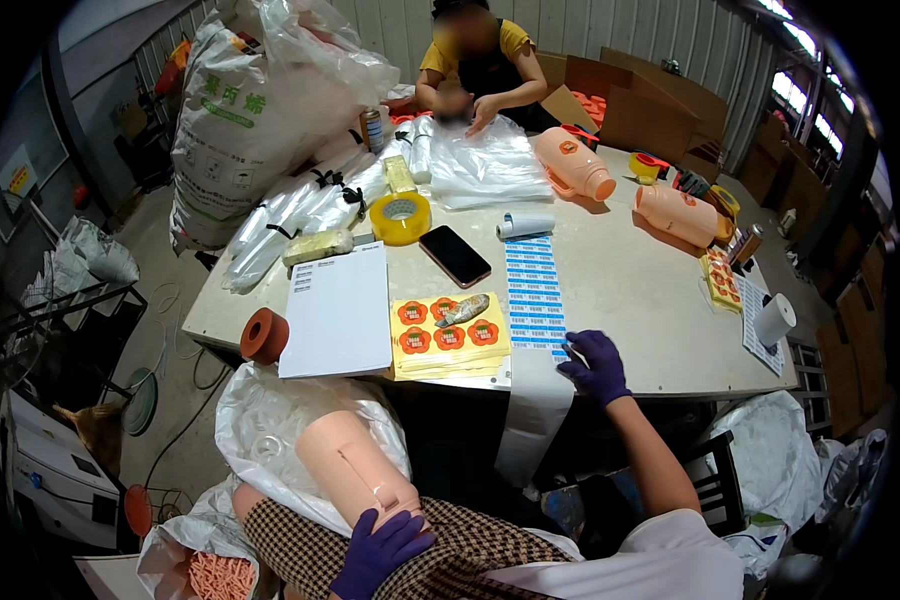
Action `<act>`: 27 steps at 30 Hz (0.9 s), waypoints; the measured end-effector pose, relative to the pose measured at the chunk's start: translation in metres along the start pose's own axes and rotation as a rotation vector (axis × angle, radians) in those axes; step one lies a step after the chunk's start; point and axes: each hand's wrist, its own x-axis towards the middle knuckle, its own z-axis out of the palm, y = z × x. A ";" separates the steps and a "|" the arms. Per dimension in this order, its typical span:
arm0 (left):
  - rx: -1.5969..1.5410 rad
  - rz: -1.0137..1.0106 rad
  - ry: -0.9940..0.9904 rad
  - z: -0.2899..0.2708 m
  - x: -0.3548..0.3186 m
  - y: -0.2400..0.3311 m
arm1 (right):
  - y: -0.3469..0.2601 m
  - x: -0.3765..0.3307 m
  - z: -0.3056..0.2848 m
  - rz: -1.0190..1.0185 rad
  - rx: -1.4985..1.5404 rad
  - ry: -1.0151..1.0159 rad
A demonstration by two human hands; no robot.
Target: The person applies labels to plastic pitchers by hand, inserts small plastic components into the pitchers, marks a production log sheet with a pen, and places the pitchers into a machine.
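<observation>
My left hand, in a purple glove, grips the narrower end of a peach plastic flask body lying tilted across my lap. A long slot-like mark runs along the flask's side. At the table's front edge, my right hand, also purple-gloved, has its fingers bent and their tips pinched at the right edge of a strip of blue and white labels. The strip's bare backing hangs over the edge. Beside it lies a stack of yellow sheets with orange flower stickers, with a small mottled object on top.
White paper sheets, a phone, yellowish tape and a brown roll lie on the table. Peach flasks rest at the right. Across the table, a person handles clear plastic bags. A large white sack stands left.
</observation>
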 end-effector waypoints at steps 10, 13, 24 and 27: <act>0.111 -0.082 -0.073 -0.007 -0.008 0.006 | -0.030 0.000 0.018 -0.304 -0.084 0.142; 0.141 -0.038 -0.181 -0.006 -0.008 0.008 | -0.099 -0.025 0.014 -0.118 0.232 0.031; 0.318 -0.093 -0.164 0.006 -0.029 0.018 | -0.251 0.008 0.224 -0.313 0.796 -0.847; 0.327 -0.085 -0.159 0.004 -0.027 0.020 | -0.275 0.016 0.229 -0.196 0.697 -1.045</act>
